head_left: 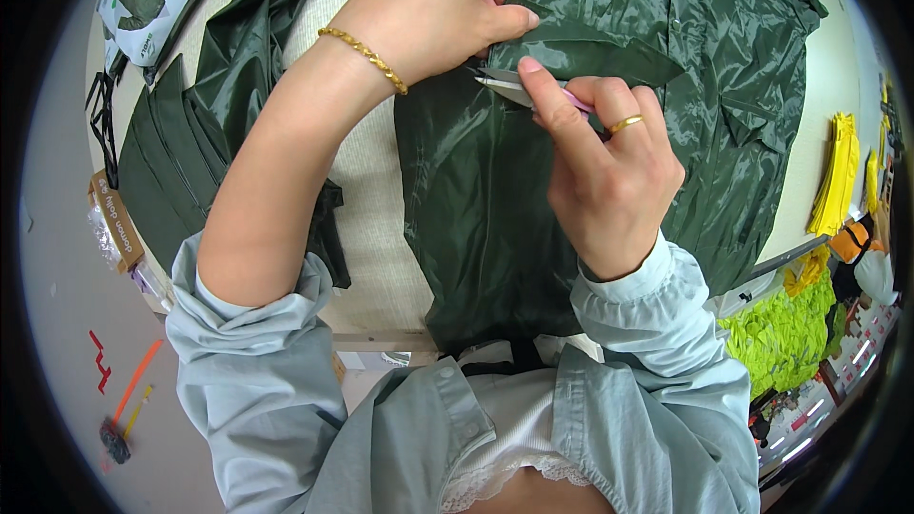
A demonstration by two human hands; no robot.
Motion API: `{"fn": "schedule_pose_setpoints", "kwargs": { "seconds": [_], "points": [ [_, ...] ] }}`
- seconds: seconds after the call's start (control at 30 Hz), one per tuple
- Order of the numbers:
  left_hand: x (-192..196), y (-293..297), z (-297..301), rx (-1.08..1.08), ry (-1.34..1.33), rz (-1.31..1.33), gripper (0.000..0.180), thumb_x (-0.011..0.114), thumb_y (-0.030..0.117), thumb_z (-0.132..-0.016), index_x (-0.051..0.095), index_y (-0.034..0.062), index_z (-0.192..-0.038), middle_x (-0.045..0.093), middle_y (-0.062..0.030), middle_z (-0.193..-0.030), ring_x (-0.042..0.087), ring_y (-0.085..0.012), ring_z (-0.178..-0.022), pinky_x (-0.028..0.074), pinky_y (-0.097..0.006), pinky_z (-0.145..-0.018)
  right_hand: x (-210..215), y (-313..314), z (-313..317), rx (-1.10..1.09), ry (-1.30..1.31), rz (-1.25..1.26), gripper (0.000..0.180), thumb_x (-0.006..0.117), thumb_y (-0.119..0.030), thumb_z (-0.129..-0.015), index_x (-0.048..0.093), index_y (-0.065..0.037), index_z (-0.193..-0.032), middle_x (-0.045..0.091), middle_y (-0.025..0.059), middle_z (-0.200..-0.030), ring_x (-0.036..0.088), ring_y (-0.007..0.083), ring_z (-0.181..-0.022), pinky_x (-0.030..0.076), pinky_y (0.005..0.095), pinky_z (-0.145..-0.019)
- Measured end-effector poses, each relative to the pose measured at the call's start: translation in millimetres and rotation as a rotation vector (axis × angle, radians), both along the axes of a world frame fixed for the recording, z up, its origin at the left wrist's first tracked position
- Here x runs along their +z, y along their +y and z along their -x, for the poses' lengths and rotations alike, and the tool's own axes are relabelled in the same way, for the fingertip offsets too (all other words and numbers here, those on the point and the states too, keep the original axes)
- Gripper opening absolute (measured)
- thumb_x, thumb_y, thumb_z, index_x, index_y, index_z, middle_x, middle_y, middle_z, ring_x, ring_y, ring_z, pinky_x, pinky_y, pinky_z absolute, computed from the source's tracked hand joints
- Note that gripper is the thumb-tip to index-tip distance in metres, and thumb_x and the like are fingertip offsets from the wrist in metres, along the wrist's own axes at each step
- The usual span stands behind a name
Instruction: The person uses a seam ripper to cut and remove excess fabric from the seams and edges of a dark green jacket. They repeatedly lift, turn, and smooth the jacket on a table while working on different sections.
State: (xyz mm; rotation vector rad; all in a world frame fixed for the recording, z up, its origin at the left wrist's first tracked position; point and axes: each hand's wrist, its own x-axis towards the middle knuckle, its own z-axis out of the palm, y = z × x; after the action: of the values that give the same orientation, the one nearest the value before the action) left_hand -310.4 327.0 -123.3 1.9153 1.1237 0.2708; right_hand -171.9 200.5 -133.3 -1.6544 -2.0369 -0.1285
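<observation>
On the pale table [367, 247], a shiny dark green cloth [486, 238] lay spread under the 2 hands. The left hand [443, 9] pinched a small part of this cloth between thumb and fingers. The right hand [609, 167] was closed around small scissors [509, 89], and their blades pointed toward the left hand, near its fingertips.

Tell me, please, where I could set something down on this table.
Bare table shows between the left forearm and the spread green material, and narrowly between that material and the yellow pieces. Top centre is crowded by the left hand, right hand and snips.
</observation>
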Motion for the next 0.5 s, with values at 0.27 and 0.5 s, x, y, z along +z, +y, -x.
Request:
{"fn": "schedule_pose_setpoints", "kwargs": {
  "seconds": [0.27, 0.5],
  "points": [
    [2, 2, 2, -0.005, 0.04, 0.021, 0.029, 0.068, 0.022, -0.08, 0.057, -0.0022, -0.068, 0.045, 0.001, -0.049, 0.037, -0.0046, -0.047, 0.031, -0.023, -0.043, -3, 1, 0, 0.051, 0.043, -0.039, 0.044, 0.064, 0.0, -0.057, 0.07, -0.017, -0.097, 0.052, -0.0028, -0.077, 0.049, 0.0142, -0.064, 0.043, 0.0256, -0.046],
    [-14, 3, 14, -0.011, -0.075, -0.037, 0.024, 0.067, 0.021, -0.082, 0.06, -0.0014, -0.075, 0.054, 0.0, -0.062, 0.048, -0.0052, -0.058, 0.039, -0.021, -0.054, -7, -20, -11, 0.176, 0.237, 0.12, 0.047, 0.065, 0.0, -0.061, 0.066, -0.014, -0.106, 0.049, -0.0005, -0.076, 0.046, 0.0169, -0.065, 0.04, 0.0294, -0.061]
  ]
}}
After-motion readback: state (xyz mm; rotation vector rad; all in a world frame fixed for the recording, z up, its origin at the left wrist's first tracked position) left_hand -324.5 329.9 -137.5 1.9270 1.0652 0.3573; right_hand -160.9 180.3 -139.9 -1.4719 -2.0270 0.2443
